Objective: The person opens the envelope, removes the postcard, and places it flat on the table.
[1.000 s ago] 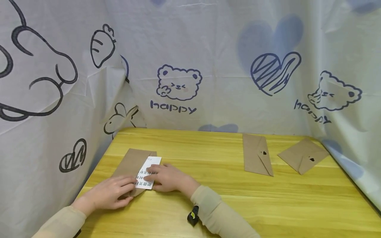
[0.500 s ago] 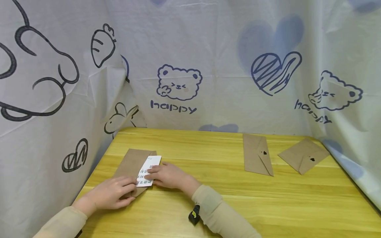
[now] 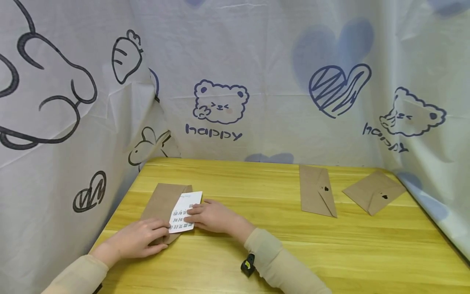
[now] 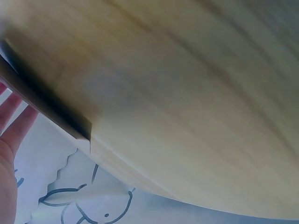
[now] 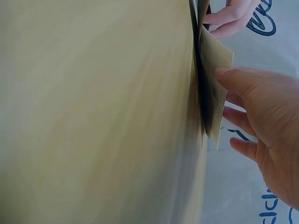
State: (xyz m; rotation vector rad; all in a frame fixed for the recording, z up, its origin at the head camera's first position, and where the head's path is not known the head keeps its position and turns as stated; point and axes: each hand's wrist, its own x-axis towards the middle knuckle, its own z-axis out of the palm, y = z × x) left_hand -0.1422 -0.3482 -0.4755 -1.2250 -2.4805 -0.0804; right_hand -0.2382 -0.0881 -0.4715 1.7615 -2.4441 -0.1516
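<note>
White card (image 3: 188,200): your right hand (image 3: 213,216) pinches its edge.
Envelope (image 3: 161,200): your left hand (image 3: 137,239) touches it; whether pinching, cannot tell.
Table (image 3: 279,204): wide stretch rightward to two far envelopes (image 3: 312,194).

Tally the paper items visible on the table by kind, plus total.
Brown envelopes: 3
White printed card: 1
Total: 4
</note>
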